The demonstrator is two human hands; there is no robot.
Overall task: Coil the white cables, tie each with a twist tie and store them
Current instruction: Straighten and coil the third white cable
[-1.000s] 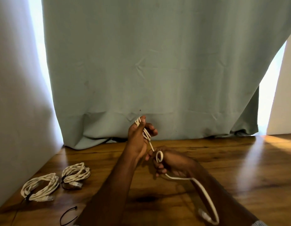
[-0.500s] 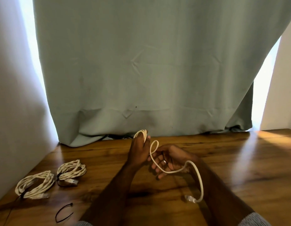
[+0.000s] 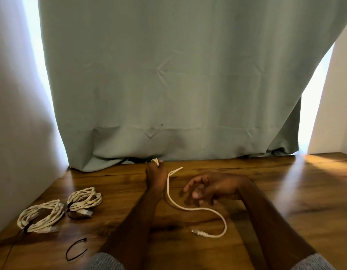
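My left hand [image 3: 156, 177] grips a small bundle of white cable loops, whose top sticks out above the fist near the curtain hem. The cable's loose tail [image 3: 185, 207] runs from that hand down across the wooden table [image 3: 275, 201] and curves back to its plug end [image 3: 198, 232]. My right hand [image 3: 211, 187] hovers just right of the tail with fingers spread, holding nothing. Two coiled, tied white cables [image 3: 40, 216] [image 3: 84, 199] lie at the table's left. A black twist tie [image 3: 76, 249] lies bent near the front left.
A grey-green curtain [image 3: 168, 84] hangs behind the table and its hem rests on the back edge. A white wall [image 3: 15, 114] borders the table on the left. Bright light falls on the table's far right corner.
My right hand let go of the cable and opened, and the tail dropped onto the table. My left hand lowered with the loops. The view shifted down slightly.
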